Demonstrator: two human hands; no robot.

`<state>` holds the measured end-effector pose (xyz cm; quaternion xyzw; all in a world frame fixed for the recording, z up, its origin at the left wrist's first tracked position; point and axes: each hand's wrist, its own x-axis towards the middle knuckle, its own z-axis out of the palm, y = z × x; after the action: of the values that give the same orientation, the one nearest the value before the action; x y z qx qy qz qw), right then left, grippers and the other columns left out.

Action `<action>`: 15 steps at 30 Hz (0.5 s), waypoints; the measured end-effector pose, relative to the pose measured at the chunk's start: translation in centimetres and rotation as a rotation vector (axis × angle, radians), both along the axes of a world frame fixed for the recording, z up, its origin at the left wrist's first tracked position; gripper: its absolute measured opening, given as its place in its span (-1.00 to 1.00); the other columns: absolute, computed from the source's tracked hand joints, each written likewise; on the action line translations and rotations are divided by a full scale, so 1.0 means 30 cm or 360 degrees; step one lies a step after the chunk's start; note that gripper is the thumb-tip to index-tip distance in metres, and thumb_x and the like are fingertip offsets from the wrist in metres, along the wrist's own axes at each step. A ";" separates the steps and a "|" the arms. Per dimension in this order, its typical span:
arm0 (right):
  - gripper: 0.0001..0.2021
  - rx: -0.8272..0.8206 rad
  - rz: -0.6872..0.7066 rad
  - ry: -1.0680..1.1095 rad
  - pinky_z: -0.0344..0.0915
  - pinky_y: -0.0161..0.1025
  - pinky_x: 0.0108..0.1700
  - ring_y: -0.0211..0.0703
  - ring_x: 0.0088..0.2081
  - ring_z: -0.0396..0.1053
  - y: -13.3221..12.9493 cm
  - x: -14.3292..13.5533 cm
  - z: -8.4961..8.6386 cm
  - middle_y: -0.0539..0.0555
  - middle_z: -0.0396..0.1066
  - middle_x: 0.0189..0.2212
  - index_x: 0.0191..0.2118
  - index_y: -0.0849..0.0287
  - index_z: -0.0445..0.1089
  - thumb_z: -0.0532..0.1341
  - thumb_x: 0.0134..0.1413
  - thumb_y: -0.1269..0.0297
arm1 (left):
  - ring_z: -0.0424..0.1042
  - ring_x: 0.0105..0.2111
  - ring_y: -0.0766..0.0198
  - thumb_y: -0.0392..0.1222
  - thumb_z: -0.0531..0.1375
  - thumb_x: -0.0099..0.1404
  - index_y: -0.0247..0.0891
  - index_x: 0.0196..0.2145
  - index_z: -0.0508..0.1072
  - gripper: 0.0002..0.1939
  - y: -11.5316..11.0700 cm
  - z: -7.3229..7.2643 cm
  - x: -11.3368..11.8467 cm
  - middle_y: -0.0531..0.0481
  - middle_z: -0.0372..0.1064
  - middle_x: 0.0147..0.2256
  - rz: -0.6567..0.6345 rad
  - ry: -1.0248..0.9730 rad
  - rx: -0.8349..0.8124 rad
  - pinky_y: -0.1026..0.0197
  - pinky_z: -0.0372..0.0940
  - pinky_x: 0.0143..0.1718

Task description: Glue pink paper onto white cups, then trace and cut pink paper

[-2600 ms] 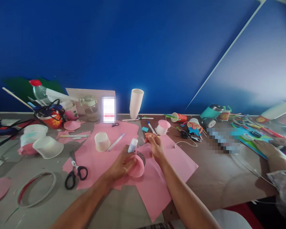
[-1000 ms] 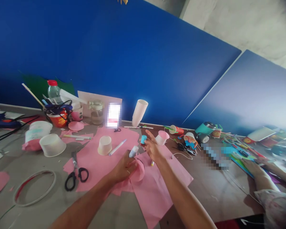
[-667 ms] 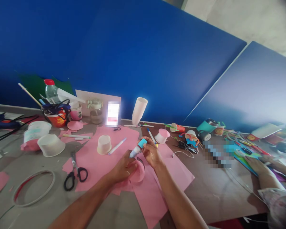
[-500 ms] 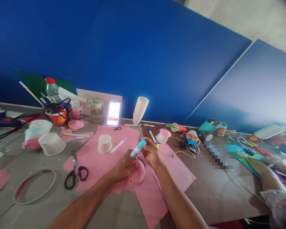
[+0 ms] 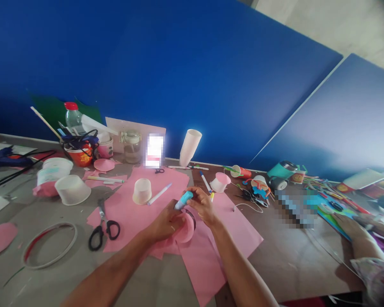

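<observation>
Held in front of me is a glue stick (image 5: pixel 181 202) with a light blue cap (image 5: pixel 187 195). My left hand (image 5: pixel 167 222) is closed round its lower end and also keeps hold of a curved pink paper piece (image 5: pixel 187 230). The fingers of my right hand (image 5: pixel 202 205) are closed on the cap at the upper end. Pink paper sheets (image 5: pixel 121 209) lie beneath my hands. Beyond them stand a white paper cup (image 5: pixel 142 191) and a white marker (image 5: pixel 160 194). Black-handled scissors (image 5: pixel 104 226) rest to the left.
A roll of tape (image 5: pixel 50 246) and more white cups (image 5: pixel 73 190) sit at left. A tall cup stack (image 5: pixel 190 147) leans by the blue partition (image 5: pixel 179 76). A teal mug (image 5: pixel 280 174) stands at right, near another person's hand (image 5: pixel 345 224).
The glue stick has tilted lower, and its blue cap now sits closer to my left hand. Both hands keep their grip. The view has shifted slightly.
</observation>
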<state>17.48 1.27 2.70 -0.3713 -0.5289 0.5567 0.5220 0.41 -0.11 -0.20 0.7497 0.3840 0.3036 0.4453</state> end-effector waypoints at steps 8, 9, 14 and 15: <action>-0.73 0.0203 0.0068 -0.0350 0.37 -0.18 -0.19 -0.13 -0.24 0.42 0.014 0.007 -0.038 0.02 0.47 -0.27 -0.14 0.04 0.38 0.34 0.01 0.17 | 0.24 -0.32 0.22 -0.29 0.07 0.16 -0.22 -0.54 0.16 -0.84 0.004 -0.014 -0.006 -0.03 0.14 -0.29 0.0010 0.0046 -0.0005 0.16 0.22 -0.33; -0.74 0.0242 0.0054 -0.0403 0.37 -0.18 -0.19 -0.12 -0.24 0.41 0.014 0.004 -0.038 0.03 0.47 -0.27 -0.14 0.05 0.38 0.32 0.03 0.18 | 0.24 -0.32 0.22 -0.30 0.07 0.15 -0.22 -0.54 0.16 -0.85 0.004 -0.016 -0.006 -0.03 0.14 -0.29 0.0009 0.0030 -0.0002 0.16 0.22 -0.33; -0.76 0.0380 -0.0017 -0.0517 0.39 -0.21 -0.24 -0.15 -0.29 0.39 0.009 -0.018 -0.032 0.03 0.42 -0.30 -0.14 0.08 0.37 0.27 0.06 0.20 | 0.23 -0.29 0.20 -0.28 0.09 0.12 -0.22 -0.55 0.15 -0.84 -0.002 -0.010 -0.007 -0.04 0.19 -0.27 0.0034 -0.0071 -0.0040 0.16 0.23 -0.32; -0.76 0.0391 -0.0025 -0.0519 0.39 -0.22 -0.26 -0.15 -0.30 0.39 0.007 -0.022 -0.032 0.03 0.42 -0.30 -0.13 0.08 0.37 0.27 0.06 0.20 | 0.24 -0.29 0.20 -0.28 0.09 0.12 -0.22 -0.55 0.17 -0.86 -0.005 -0.006 -0.007 -0.05 0.21 -0.25 0.0025 -0.0098 -0.0040 0.14 0.24 -0.30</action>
<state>16.83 1.48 1.74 -0.3941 -0.6674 0.4164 0.4753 0.20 -0.27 -0.37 0.7313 0.3799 0.3251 0.4639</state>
